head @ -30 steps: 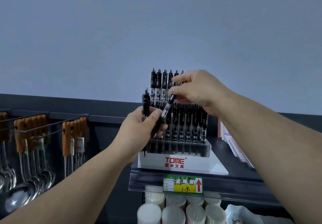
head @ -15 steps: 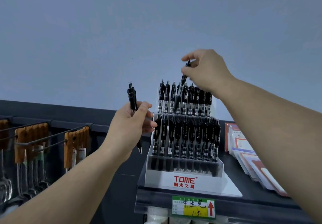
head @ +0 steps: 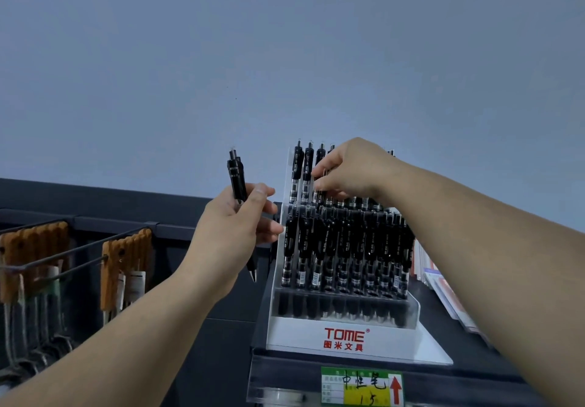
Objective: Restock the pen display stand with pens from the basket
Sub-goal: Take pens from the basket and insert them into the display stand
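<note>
A clear tiered pen display stand (head: pixel 343 338) with a red TOME label stands on a dark shelf, its rows filled with several black pens (head: pixel 340 248). My left hand (head: pixel 232 232) grips a couple of black pens (head: pixel 237 178) upright, just left of the stand. My right hand (head: pixel 349 169) is at the stand's back row, its fingertips pinching a pen there among the standing pens; the pen is mostly hidden by the hand. No basket is in view.
Wooden-handled utensils (head: pixel 125 254) hang from wire hooks at the left. Flat packets (head: pixel 443 286) lie on the shelf right of the stand. A green and yellow price tag (head: pixel 362 387) sits on the shelf's front edge. A plain wall rises behind.
My right hand has come down from above the stand into the back row with its pen. The left hand has kept its pens, staying beside the stand. The view has shifted closer.
</note>
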